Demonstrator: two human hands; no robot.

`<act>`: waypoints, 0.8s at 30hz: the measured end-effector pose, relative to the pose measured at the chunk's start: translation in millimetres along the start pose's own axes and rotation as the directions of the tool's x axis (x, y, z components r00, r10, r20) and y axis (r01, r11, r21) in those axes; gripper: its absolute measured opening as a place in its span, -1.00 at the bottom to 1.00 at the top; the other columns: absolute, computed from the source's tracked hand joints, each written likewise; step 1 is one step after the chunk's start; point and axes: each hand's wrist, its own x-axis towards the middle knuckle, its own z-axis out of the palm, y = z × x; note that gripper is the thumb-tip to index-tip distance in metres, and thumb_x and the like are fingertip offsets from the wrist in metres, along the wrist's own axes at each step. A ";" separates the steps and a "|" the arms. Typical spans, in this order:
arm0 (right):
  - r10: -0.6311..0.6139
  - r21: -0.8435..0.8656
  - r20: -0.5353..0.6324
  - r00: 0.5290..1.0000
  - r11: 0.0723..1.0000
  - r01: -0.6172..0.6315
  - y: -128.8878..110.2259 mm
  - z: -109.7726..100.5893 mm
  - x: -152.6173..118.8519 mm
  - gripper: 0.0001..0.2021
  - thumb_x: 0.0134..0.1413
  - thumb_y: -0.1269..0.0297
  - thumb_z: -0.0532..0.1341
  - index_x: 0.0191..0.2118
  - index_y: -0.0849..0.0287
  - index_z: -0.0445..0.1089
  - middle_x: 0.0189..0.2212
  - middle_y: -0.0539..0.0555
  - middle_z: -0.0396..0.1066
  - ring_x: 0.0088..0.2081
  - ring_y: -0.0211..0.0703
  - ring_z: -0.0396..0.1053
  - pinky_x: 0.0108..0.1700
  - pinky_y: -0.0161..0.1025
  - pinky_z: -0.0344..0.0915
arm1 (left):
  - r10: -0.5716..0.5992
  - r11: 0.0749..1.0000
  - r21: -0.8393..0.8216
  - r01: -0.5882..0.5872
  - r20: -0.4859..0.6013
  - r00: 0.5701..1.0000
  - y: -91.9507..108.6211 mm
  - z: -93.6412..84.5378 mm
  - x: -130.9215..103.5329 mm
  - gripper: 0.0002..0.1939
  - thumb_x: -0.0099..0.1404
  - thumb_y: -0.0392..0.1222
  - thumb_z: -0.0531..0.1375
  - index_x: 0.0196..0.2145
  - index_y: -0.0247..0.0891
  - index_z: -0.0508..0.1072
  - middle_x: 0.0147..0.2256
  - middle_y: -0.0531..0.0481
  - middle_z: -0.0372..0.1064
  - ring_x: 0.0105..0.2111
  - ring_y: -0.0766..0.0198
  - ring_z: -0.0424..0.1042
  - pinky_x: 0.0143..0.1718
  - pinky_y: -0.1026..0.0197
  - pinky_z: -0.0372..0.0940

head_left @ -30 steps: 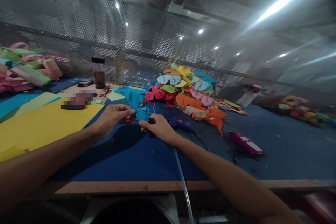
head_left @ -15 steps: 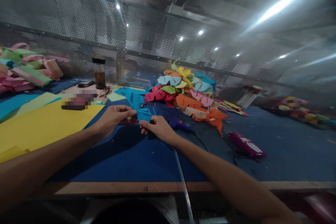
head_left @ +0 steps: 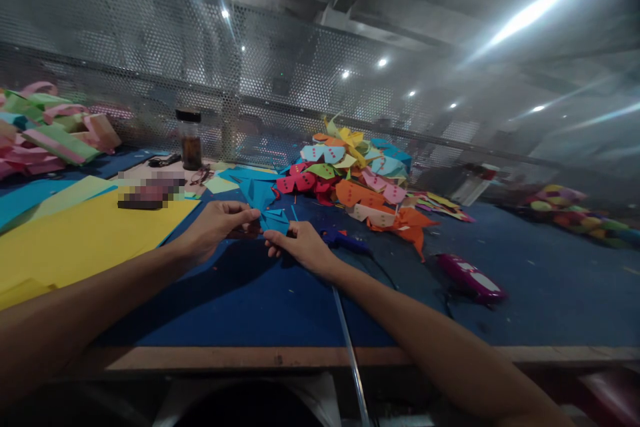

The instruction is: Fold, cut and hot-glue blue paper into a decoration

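A folded blue paper butterfly (head_left: pixel 261 196) is held up above the blue table top between both hands. My left hand (head_left: pixel 226 223) pinches its near left side between thumb and fingers. On the lower right part, my right hand (head_left: pixel 300 240) is closed with the thumb on top. The fingers under the paper are partly hidden. Just right of my right hand lies a blue glue gun (head_left: pixel 347 241) with a dark cord. Behind the hands rises a heap of folded paper butterflies (head_left: pixel 360 195) in several colours, some with red dots.
Yellow paper sheets (head_left: pixel 100 233) lie at the left, with a blurred-out object (head_left: pixel 150 191) on them. A dark-lidded jar (head_left: pixel 191 143) stands behind. To the right is a purple device (head_left: pixel 470 278). Paper strips (head_left: pixel 60 127) are piled far left, beside a perforated metal screen (head_left: pixel 280 67).
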 end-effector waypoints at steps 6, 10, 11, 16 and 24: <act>-0.003 -0.029 0.000 1.000 1.000 0.003 -3.1 0.0 -0.4 -0.52 0.02 -0.17 0.32 -0.48 0.24 0.47 -0.54 0.09 0.51 -0.51 -0.27 0.39 -0.41 -0.32 0.32 | -0.007 1.000 -0.002 0.007 -0.005 1.000 0.4 1.6 -0.4 -0.54 -0.14 0.14 0.52 -0.63 -0.27 0.47 -0.56 0.04 0.47 -0.48 0.32 0.46 -0.27 0.20 0.44; -0.013 -0.039 -0.003 1.000 0.999 0.013 -6.8 0.4 -1.5 -0.56 0.03 -0.12 0.33 -0.51 0.23 0.46 -0.55 0.08 0.51 -0.51 -0.27 0.37 -0.40 -0.31 0.32 | -0.002 1.000 -0.005 0.002 -0.016 1.000 0.4 1.8 -0.3 -0.53 -0.16 0.14 0.53 -0.64 -0.27 0.45 -0.57 0.05 0.45 -0.47 0.31 0.46 -0.27 0.20 0.44; -0.017 -0.041 0.000 1.000 0.999 0.017 -7.2 0.4 -1.8 -0.56 0.04 -0.11 0.32 -0.51 0.22 0.47 -0.54 0.08 0.51 -0.51 -0.27 0.38 -0.39 -0.31 0.33 | -0.001 1.000 -0.005 0.001 -0.015 1.000 0.5 1.8 -0.3 -0.53 -0.16 0.14 0.53 -0.64 -0.27 0.45 -0.57 0.05 0.45 -0.47 0.31 0.46 -0.27 0.20 0.44; -0.023 -0.065 0.001 1.000 0.998 0.023 -6.6 -0.7 -2.0 -0.61 0.10 -0.05 0.29 -0.49 0.21 0.47 -0.52 0.10 0.52 -0.49 -0.24 0.39 -0.37 -0.28 0.34 | 0.016 1.000 -0.006 -0.016 -0.008 1.000 -0.3 1.1 0.0 -0.53 -0.15 0.13 0.53 -0.64 -0.27 0.45 -0.56 0.04 0.46 -0.47 0.30 0.46 -0.25 0.17 0.44; -0.038 -0.084 0.008 0.999 0.996 0.038 -3.5 -0.7 -1.5 -0.65 0.14 0.02 0.28 -0.46 0.23 0.48 -0.48 0.11 0.55 -0.44 -0.22 0.43 -0.31 -0.27 0.36 | 0.006 1.000 0.002 -0.006 -0.025 1.000 -1.9 0.5 1.2 -0.55 -0.18 0.10 0.54 -0.62 -0.27 0.46 -0.56 0.04 0.46 -0.48 0.30 0.46 -0.28 0.19 0.43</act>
